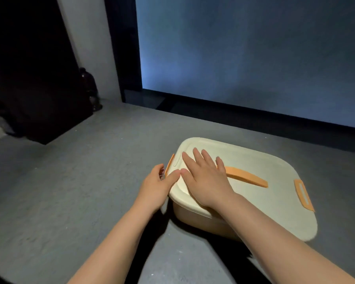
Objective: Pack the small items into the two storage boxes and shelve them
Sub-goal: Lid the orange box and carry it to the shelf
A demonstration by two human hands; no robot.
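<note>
We are pressing our flat right hand (205, 179) on the lid (254, 181) of the stiff, probably light box (195, 218) on the floor (70, 191) while our left hand (155, 186) is fingering its side clip (169, 163), likely the best grip alongside the top handle (246, 178).

Two bare forearms come up from the bottom edge of the frame, with no sleeves, watch, bracelet or rings showing. The left hand (155, 186) and right hand (206, 179) are ungloved, nails short and plain.
</note>
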